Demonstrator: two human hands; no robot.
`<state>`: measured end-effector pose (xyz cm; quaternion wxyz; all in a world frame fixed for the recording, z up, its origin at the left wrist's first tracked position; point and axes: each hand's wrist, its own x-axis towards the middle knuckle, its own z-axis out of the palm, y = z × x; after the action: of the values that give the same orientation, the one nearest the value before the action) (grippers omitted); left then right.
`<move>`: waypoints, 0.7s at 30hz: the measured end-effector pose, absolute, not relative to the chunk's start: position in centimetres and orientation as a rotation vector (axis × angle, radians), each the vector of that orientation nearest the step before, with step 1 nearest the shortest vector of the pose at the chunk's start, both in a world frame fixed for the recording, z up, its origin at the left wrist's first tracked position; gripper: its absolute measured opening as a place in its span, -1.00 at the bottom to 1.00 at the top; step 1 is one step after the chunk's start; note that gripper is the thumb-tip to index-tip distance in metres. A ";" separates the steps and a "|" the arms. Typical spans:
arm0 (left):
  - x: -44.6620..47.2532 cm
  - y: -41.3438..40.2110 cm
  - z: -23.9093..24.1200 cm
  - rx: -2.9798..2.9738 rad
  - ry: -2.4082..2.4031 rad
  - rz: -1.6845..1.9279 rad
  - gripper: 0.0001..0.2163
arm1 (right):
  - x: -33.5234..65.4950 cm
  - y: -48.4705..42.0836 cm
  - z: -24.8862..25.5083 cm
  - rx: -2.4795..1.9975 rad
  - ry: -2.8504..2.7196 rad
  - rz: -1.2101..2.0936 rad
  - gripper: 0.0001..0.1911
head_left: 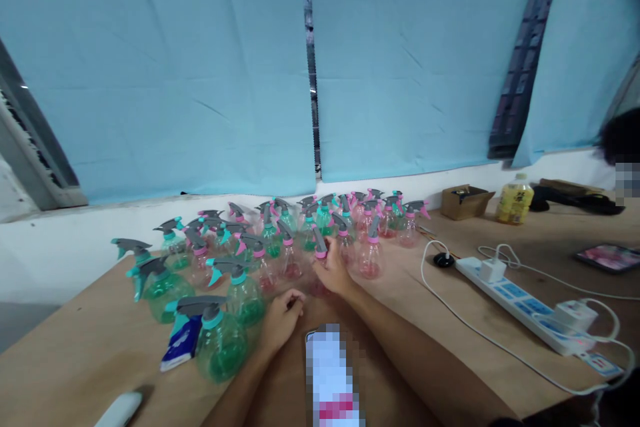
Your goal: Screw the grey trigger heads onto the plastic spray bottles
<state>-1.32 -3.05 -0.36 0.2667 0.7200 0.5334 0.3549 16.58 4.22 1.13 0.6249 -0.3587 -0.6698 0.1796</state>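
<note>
Nearest you, a phone [330, 360], its screen masked by coarse blocks, lies flat on the smooth, wood-toned counter [65, 353]. To its left, a green spray bottle [223, 350] of translucent plastic stands just beside your left arm [250, 370], next to a glossy blue packet [183, 343].

Your left hand [284, 315] rests just beyond the phone, fingers loosely curled; whether they enclose anything cannot be told.

Farther out, your right hand [330, 270] grips a pink-collared spray bottle [321, 240] — head and collar show at the fingertips, while the hand hides most of the body. The bottle's long axis is near upright. It lies ahead of your left hand and to its right, apart from it; the right hand is the nearer one. Whether its base touches the counter is hidden.

Beyond, other spray bottles [370, 263] stand crowded together — bulbous tinted bodies, grey heads, teal or pink triggers. Behind them hangs a creased blue cloth curtain [200, 67].
</note>
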 end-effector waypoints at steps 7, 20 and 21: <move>-1.3 -2.9 -0.4 1.969 1.424 0.948 -0.78 | 16.6 5.0 -0.1 -0.894 -1.631 0.255 -0.51; -1.2 -3.3 0.1 1.974 1.454 0.919 -0.77 | 16.3 4.5 0.0 -1.043 -1.648 0.478 -0.55; -1.2 -3.3 0.0 1.975 1.452 0.921 -0.77 | 16.3 4.6 -0.2 -1.051 -1.655 0.467 -0.49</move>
<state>-1.20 -3.28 0.04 0.2584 0.7286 0.5357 0.3396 16.28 4.58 -0.19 0.5339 -0.4410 -0.6944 0.1958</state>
